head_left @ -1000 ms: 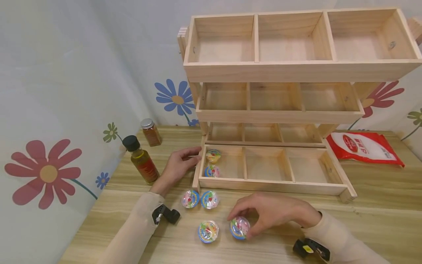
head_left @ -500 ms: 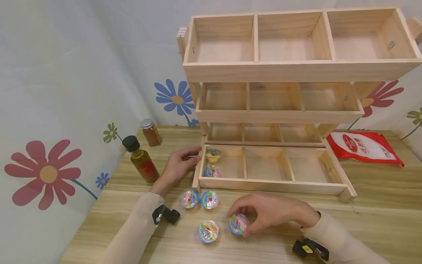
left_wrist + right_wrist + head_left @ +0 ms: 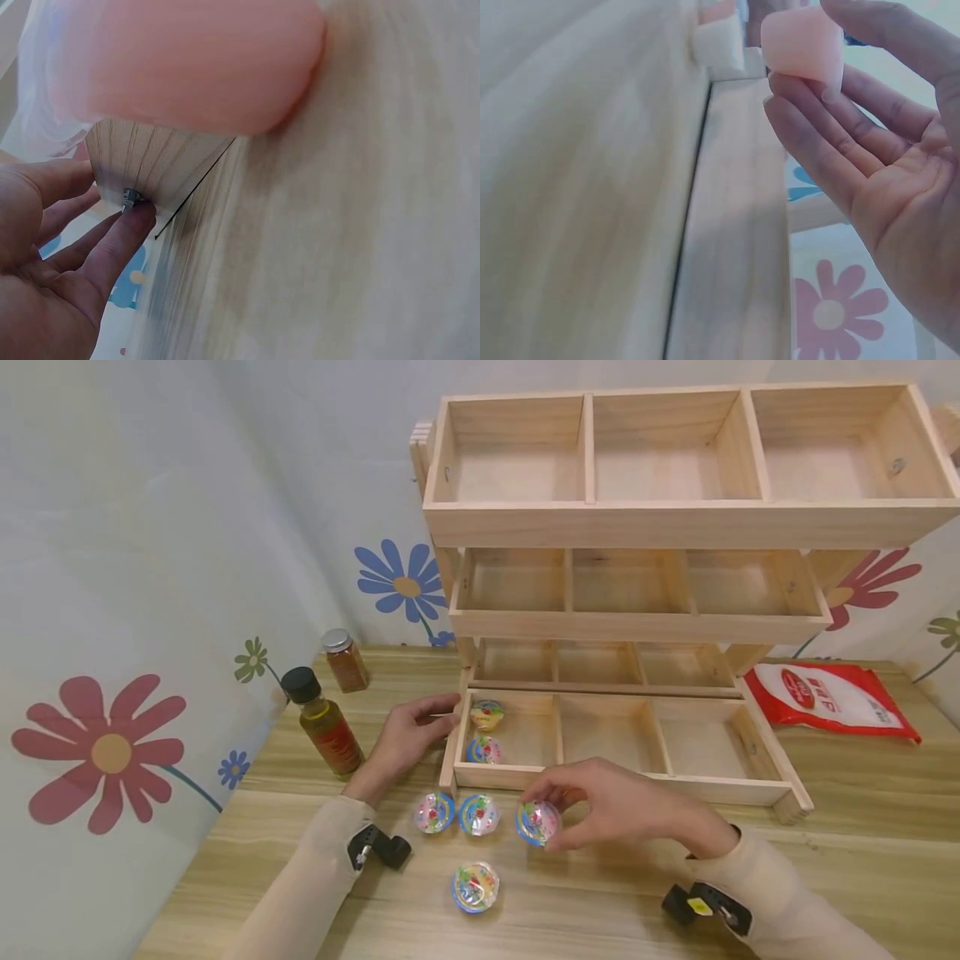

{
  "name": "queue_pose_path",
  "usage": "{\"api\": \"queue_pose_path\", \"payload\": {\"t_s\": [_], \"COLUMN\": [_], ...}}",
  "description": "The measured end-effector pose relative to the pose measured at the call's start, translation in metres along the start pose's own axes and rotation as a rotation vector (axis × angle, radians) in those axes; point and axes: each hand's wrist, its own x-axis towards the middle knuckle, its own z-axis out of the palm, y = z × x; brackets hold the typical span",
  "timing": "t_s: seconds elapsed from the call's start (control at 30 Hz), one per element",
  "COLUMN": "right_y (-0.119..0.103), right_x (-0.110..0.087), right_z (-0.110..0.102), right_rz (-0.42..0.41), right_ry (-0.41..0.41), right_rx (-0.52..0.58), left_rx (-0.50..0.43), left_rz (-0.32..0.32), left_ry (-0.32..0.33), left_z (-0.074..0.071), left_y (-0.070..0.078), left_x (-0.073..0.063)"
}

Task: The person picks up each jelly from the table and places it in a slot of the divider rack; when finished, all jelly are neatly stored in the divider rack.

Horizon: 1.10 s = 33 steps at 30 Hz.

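Note:
My right hand [image 3: 611, 806] pinches a jelly cup [image 3: 537, 822] with a printed lid between thumb and fingers. In the right wrist view this pink jelly cup [image 3: 802, 45] is raised off the table, in front of the lowest tray. My left hand [image 3: 408, 739] touches the left end of the wooden rack [image 3: 637, 785]; in the left wrist view, its fingertips [image 3: 139, 217] rest against the side board near a metal screw. Two jelly cups [image 3: 433, 813] [image 3: 479, 815] stand before the tray, another [image 3: 476, 887] nearer me. Two more [image 3: 487, 715] [image 3: 483, 749] sit in the tray's left compartment.
An oil bottle [image 3: 332, 735] with a black cap stands close to the left forearm, with a spice jar [image 3: 347, 664] behind it. A red and white bag [image 3: 832, 695] lies right of the rack. Upper trays [image 3: 675, 527] overhang the lowest one.
My right hand has moved up and away from me with the jelly cup, toward the lowest tray's front. The left hand stays at the rack's left end.

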Motion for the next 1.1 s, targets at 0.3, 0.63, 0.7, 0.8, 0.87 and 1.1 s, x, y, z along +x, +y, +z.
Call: {"api": "queue_pose_path", "payload": {"t_s": [0.3,0.63,0.7,0.8,0.87,1.1], "right_y": [-0.003,0.007,0.008,0.008,0.009,0.014], "right_x": [0.013,0.025,0.026,0.028,0.029,0.032], "right_z": [-0.018,-0.031,-0.033,-0.038,-0.042,-0.048], "right_rz": [-0.038,0.025,0.032,0.061,0.070,0.078], "right_ry": [0.116,0.219,0.239,0.272,0.293,0.349], "right_rx": [-0.059,-0.138,-0.143,-0.144,-0.128,-0.123], "left_rx": [-0.032,-0.041,-0.032,-0.023,-0.022,-0.026], "left_rz": [0.016,0.009,0.007,0.003,0.004,0.007], "left_ry": [-0.002,-0.003,-0.003,-0.001,-0.001,0.000], "left_z": [0.001,0.001,0.001,0.000,0.001,0.001], "left_y": [-0.001,0.000,0.000,0.000,-0.001,-0.001], "left_x": [0.000,0.001,0.001,0.001,0.001,0.001]}}
